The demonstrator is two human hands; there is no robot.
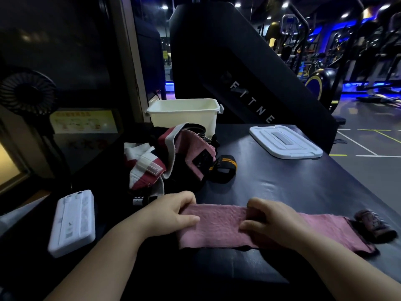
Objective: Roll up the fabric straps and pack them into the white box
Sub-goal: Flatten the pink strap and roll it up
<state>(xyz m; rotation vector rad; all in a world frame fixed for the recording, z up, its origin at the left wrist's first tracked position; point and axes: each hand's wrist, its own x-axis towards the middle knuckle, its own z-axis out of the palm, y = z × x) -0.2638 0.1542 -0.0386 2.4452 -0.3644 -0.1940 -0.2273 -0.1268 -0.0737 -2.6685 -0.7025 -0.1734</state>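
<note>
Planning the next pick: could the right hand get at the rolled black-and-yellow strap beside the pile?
Probably yes, once freed: the right hand pinches the pink fabric strap, but only bare dark bench lies between it and the rolled black-and-yellow strap.

Dusty-pink strap (219, 224) in front of the cream-white box (184, 118); nearer the box, a heap (165, 157) of pink, black, white and dark-red straps and a black roll (224, 168) with yellow stripes

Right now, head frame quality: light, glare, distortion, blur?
Head view: dim, background lights blown out; sheen on the dark table; wide-angle bends the edges; pink strap, left hand, right hand and white box read sharp; small roll at far right is soft.
</note>
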